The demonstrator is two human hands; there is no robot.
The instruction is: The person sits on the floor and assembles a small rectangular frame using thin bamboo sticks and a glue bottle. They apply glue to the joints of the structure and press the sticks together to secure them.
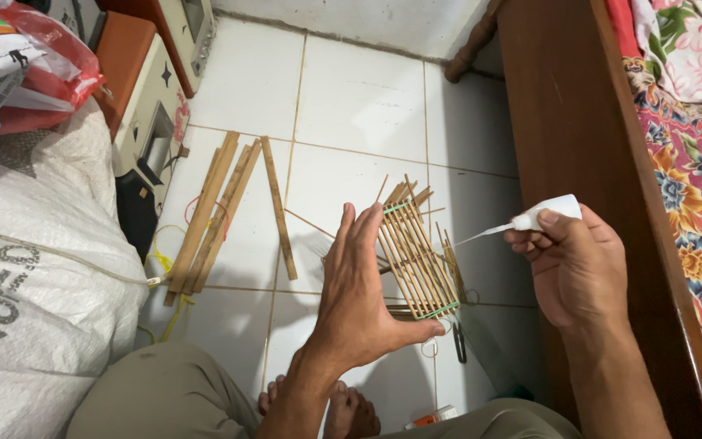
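My left hand (363,289) holds up a small panel of thin bamboo sticks (418,256) bound with green rubber bands; the fingers are flat behind it and the thumb hooks under its lower edge. My right hand (570,264) grips a small white glue bottle (542,214) whose long thin nozzle points left at the panel's right edge. More stick bundles sit on the white tiled floor (359,106) just behind the panel. My knees and bare toes show at the bottom.
Several long flat bamboo strips (217,211) lie on the tiles to the left. A large white woven sack (34,276) and plastic bags fill the left side. A wooden bed frame (578,138) with a floral cover runs along the right. Small scissors (458,341) lie near my feet.
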